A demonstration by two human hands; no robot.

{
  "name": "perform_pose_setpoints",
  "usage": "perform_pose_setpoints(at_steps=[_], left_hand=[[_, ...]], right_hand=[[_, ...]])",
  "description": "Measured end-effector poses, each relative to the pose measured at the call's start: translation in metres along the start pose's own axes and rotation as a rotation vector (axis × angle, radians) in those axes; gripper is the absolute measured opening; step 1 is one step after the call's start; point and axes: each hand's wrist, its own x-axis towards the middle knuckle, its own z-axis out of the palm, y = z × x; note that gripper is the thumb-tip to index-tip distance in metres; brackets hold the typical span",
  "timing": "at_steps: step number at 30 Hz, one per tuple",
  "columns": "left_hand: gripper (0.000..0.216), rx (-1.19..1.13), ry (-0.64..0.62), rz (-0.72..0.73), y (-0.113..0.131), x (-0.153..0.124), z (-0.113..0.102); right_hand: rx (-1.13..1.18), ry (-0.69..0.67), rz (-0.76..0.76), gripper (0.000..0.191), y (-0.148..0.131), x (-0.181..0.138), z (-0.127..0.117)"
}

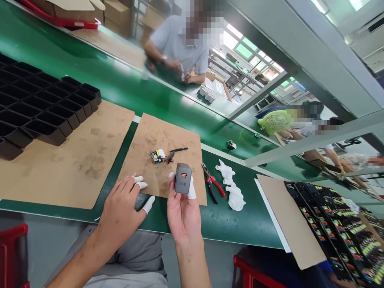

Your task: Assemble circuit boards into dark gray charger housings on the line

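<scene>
My right hand point(184, 214) grips a dark grey charger point(183, 179), its face with an orange-lined port turned up toward me. My left hand point(121, 204) rests at the front edge of the brown paper sheet point(156, 132), fingers apart and holding nothing. White finger cots cover several fingertips on both hands. Beyond the charger, a small circuit board point(157, 156) with yellow and white parts lies on the paper. Beside it are a small black piece point(171, 157) and black tweezers point(180, 149). Red-and-black pliers point(213, 183) lie just right of the paper.
Crumpled white cloth point(231, 186) lies right of the pliers. A black compartment tray point(45, 104) occupies the left side. At right, a tray of several circuit boards point(336, 224) stands by a cardboard sheet point(288, 216). Another board point(231, 144) sits on the green belt. A co-worker point(183, 52) works opposite.
</scene>
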Motion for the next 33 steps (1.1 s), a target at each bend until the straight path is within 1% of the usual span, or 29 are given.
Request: perform_pose_setpoints(at_steps=[1,2,3,5,6,7,8,9,10,12,15,17,19,21,25,29,31,33], left_hand=[[0.021,0.0,0.0,-0.006,0.0,0.0,0.0],[0.021,-0.002,0.001,-0.011,0.001,0.0,0.0],[0.021,-0.004,0.004,-0.014,0.001,0.0,0.0],[0.022,-0.012,0.01,-0.013,0.002,0.001,0.0],[0.023,-0.015,0.013,-0.013,0.002,0.001,0.0],[0.024,-0.017,0.014,-0.013,0.002,0.001,0.0],[0.023,-0.019,0.014,-0.013,0.002,0.001,-0.001],[0.022,-0.022,0.015,-0.013,0.002,0.002,-0.001],[0.021,-0.024,0.014,-0.012,0.002,0.002,-0.001],[0.018,-0.026,0.015,0.001,0.001,0.002,-0.001],[0.017,-0.014,0.017,0.01,0.001,0.002,-0.002],[0.018,-0.003,0.015,0.004,0.0,0.002,-0.002],[0.02,0.006,-0.003,0.003,0.001,0.002,-0.002],[0.025,0.026,-0.022,0.021,0.001,0.003,-0.002],[0.039,0.108,-0.071,0.139,0.002,0.001,-0.004],[0.046,0.168,-0.109,0.244,-0.001,-0.004,-0.006],[0.048,0.187,-0.116,0.27,-0.003,-0.006,-0.006],[0.051,0.207,-0.12,0.286,-0.004,-0.007,-0.007]], right_hand=[[-0.056,0.025,-0.063,0.038,-0.001,0.0,0.001],[-0.149,0.054,-0.165,0.042,-0.002,0.001,-0.001],[-0.275,0.085,-0.3,0.045,-0.003,0.002,-0.005],[-0.594,0.116,-0.633,0.045,-0.006,0.007,-0.017],[-0.755,0.105,-0.789,0.043,-0.008,0.01,-0.024],[-0.909,0.068,-0.905,0.041,-0.009,0.013,-0.032],[-1.043,0.009,-0.972,0.039,-0.01,0.017,-0.038],[-1.15,-0.057,-0.992,0.036,-0.01,0.021,-0.044],[-1.226,-0.117,-0.976,0.033,-0.01,0.024,-0.049],[-1.287,-0.181,-0.91,0.028,-0.008,0.03,-0.054],[-1.239,-0.181,-0.851,0.025,-0.003,0.035,-0.057],[-1.166,-0.158,-0.811,0.024,-0.001,0.036,-0.057],[-1.06,-0.107,-0.76,0.025,-0.001,0.038,-0.059],[-0.914,-0.02,-0.697,0.029,-0.003,0.04,-0.062],[-0.56,0.155,-0.522,0.038,-0.016,0.043,-0.066],[-0.27,0.205,-0.343,0.045,-0.029,0.037,-0.061],[-0.163,0.212,-0.288,0.041,-0.034,0.034,-0.057],[-0.086,0.212,-0.246,0.032,-0.038,0.033,-0.054]])
